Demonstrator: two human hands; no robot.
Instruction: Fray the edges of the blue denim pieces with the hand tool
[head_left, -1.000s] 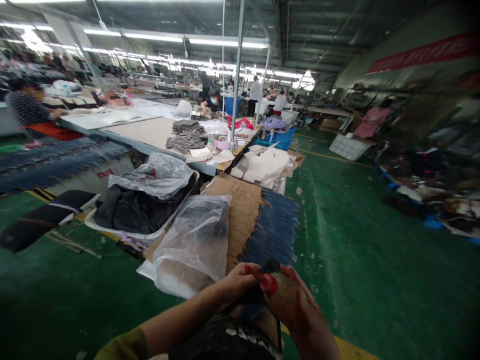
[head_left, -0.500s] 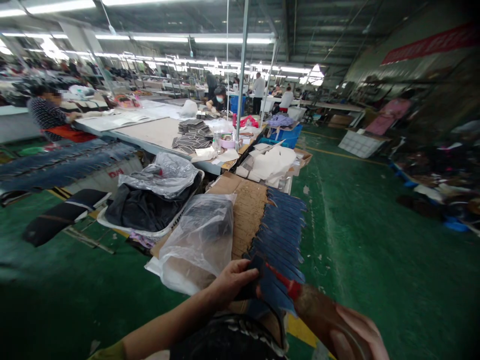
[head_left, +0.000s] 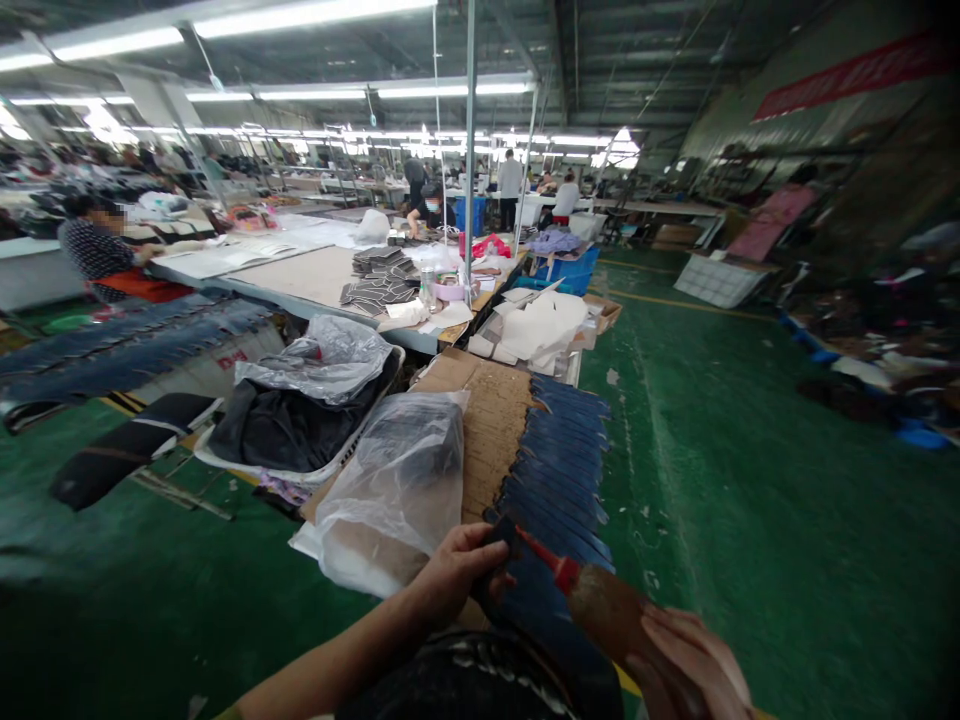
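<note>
My left hand (head_left: 454, 575) pinches a small dark piece of material (head_left: 504, 537) between thumb and fingers. In my right hand (head_left: 697, 655) is a brown squeeze bottle (head_left: 611, 610), tilted, with its red nozzle (head_left: 551, 565) pointing left. The nozzle tip is at the edge of the dark piece; whether it touches is hard to tell. Beneath and beyond both hands, overlapping blue strips (head_left: 562, 465) lie in a row along a cardboard sheet (head_left: 487, 415). A black item with a pale ruffled edge (head_left: 480, 655) shows below my left hand.
Left of the cardboard lies a clear plastic bag (head_left: 394, 480), beside a white basket (head_left: 262, 462) of dark cloth. A long worktable (head_left: 292, 275) with stacked cut pieces (head_left: 382, 275) stands ahead, near a metal pole (head_left: 469, 150). A person (head_left: 101, 245) sits at the left. Green floor (head_left: 697, 420) extends right.
My right hand and the bottle have shifted a little left, the nozzle staying close to the dark piece. My left hand keeps its pinch. The view has turned slightly.
</note>
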